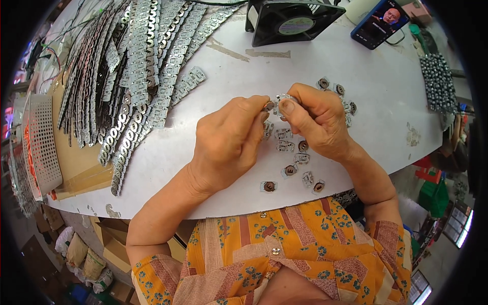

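- The left hand point(229, 140) has its fingers pinched round a small metal piece point(269, 106), in front of the fan point(284, 25).
- The right hand point(320, 119), also before the fan, grips a second metal piece point(280, 100) in its fingers.
- Loose pieces point(285, 146) dot the worktop point(229, 76) before the fan; metal strips point(138, 61) heap to its left.

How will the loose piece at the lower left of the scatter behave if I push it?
The loose piece lies flat and low on the white tabletop, so it will probably slide rather than roll or tip. It looks small beside the left hand, so it is likely light.
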Demonstrator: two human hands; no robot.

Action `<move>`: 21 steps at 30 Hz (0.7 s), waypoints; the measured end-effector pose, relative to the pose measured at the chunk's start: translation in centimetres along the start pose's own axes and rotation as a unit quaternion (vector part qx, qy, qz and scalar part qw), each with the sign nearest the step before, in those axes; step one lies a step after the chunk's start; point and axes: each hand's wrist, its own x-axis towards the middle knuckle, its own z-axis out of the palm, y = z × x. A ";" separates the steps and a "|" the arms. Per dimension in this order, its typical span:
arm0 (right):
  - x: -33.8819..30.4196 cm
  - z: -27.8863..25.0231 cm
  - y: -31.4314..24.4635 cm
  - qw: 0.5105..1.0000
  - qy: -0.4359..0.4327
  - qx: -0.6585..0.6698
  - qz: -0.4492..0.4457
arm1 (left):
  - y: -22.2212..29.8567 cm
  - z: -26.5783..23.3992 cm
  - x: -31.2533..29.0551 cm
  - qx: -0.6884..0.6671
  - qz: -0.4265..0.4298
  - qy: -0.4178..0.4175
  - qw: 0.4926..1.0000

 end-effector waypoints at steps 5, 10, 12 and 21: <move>0.0 0.3 0.0 0.998 0.005 0.047 0.037 | -0.3 0.4 0.0 0.049 0.042 0.025 0.998; -0.1 0.4 -0.3 0.992 0.000 0.099 0.077 | -0.2 0.6 0.0 -0.029 0.019 0.039 0.999; -0.1 0.2 -0.4 0.988 0.006 0.121 0.094 | -0.3 0.6 -0.1 -0.023 0.028 0.032 0.999; 0.3 -0.6 1.2 0.980 -0.046 -0.152 -0.123 | -0.5 -0.1 0.7 -0.056 0.002 0.040 0.998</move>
